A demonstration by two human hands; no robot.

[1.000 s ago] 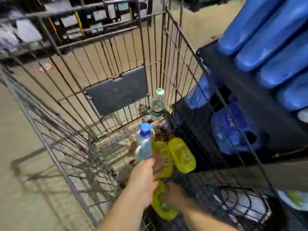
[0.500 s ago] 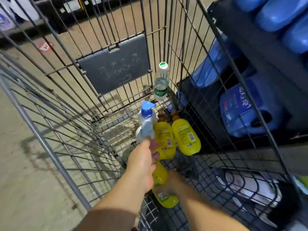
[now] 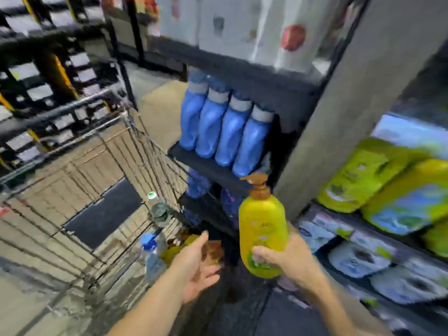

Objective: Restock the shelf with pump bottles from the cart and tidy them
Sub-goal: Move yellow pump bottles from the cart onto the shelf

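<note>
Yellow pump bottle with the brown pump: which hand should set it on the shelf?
Right. The right hand already grips the yellow pump bottle upright, nearest the shelf of yellow-green packs. The left hand is open and empty over the wire cart.

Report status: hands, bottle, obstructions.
Right hand gripping yellow pump bottle, upright. Left hand open, empty, over cart. Nothing blocking.

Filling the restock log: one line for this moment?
right hand: holds yellow pump bottle upright | left hand: open, empty, over cart | shelf: not yet stocked
</note>
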